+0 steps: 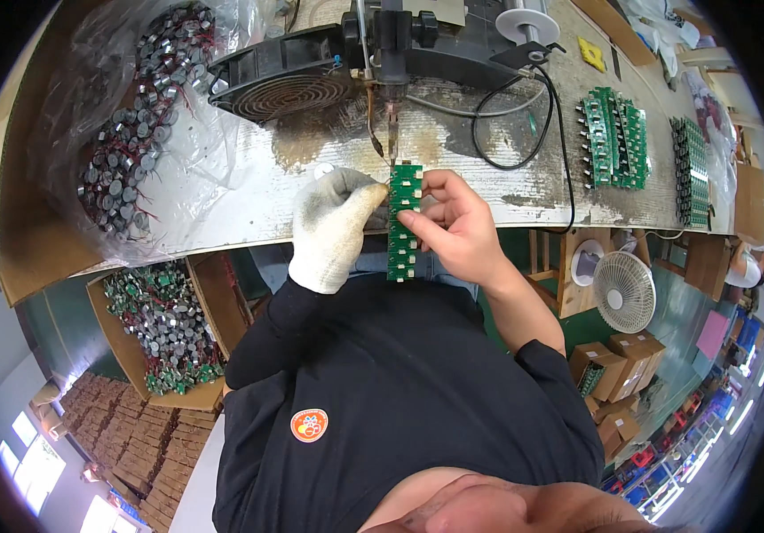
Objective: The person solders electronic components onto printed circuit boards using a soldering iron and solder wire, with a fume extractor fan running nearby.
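A long green circuit board strip [401, 242] with small white parts along it stands lengthwise before me, its far end under the tip of a mounted soldering iron [391, 120]. My right hand [463, 229], bare, grips the strip from its right side, with the thumb on its face. My left hand [333, 229] wears a whitish glove and is closed in a pinch at the strip's far left edge. What its fingertips hold is hidden. A thin curved metal tube [372, 124] comes down beside the iron tip.
Small round metal parts with red wires [129, 147] lie in plastic at the left. A black fan [280, 80] and a solder spool [526, 27] stand at the back. More green boards [613, 140] lie right, beyond a loose black cable [562, 133]. A filled carton [102, 311] stands below left.
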Available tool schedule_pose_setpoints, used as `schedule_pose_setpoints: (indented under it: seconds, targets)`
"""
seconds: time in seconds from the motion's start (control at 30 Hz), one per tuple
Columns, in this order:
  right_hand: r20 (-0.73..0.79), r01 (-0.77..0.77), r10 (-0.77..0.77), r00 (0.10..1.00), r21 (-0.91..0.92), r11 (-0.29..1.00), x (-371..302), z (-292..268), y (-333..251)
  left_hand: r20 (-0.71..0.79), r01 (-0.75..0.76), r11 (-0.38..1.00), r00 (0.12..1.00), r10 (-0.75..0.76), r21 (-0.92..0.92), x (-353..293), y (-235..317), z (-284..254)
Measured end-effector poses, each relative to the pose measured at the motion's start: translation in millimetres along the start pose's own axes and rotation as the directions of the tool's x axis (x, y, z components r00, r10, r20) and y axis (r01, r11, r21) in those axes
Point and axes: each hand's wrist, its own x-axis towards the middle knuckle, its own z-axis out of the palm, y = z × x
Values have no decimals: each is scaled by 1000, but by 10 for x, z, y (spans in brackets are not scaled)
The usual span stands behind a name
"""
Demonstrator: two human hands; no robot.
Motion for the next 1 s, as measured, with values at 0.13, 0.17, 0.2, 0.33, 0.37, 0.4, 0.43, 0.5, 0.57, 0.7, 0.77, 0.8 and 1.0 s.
schedule_pose_setpoints:
  seconds: [0.13,0.17,0.2,0.33,0.37,0.4,0.43,0.5,0.57,0.7,0.77,0.8,1.0]
  targets:
    - [7,-15,15,1000,10,1000,-7,-5,-4,0,-3,998,1000,3,-62,-13,30,19]
    - [7,-16,16,1000,10,1000,-7,-6,-8,-1,-13,997,1000,13,-77,-11,33,21]
    - [6,-15,15,1000,8,1000,-6,-7,-14,-2,-12,997,1000,12,-77,-6,29,18]
    - [7,8,-8,1000,21,1000,2,-11,-16,6,-21,997,1000,21,-79,23,10,10]
    - [8,7,-8,1000,21,1000,-1,-14,-19,6,-19,995,1000,19,-97,28,7,8]
    - [13,3,-4,1000,24,1000,-4,-18,-28,5,-18,995,1000,19,-97,32,-7,9]
    - [18,0,0,1000,26,1000,-5,-19,-38,4,-45,996,999,45,-78,39,-22,6]
    - [13,-2,2,1000,21,1000,-13,-15,-64,3,-71,996,997,71,-59,37,-25,9]
    - [6,-1,1,1000,18,1000,-18,-21,-66,12,-60,998,998,61,-35,30,7,18]
    - [14,16,-15,1000,-16,1000,-12,-47,25,-2,-37,999,999,36,-36,32,-1,31]
    - [11,23,-23,1000,-27,999,-6,-39,55,-6,-32,995,999,31,-99,46,-52,15]
    - [6,33,-32,999,-30,999,4,-31,58,-2,-32,995,999,32,-99,63,-50,5]
    - [21,15,-13,1000,-55,998,15,38,10,7,-14,999,1000,14,-42,3,37,-54]
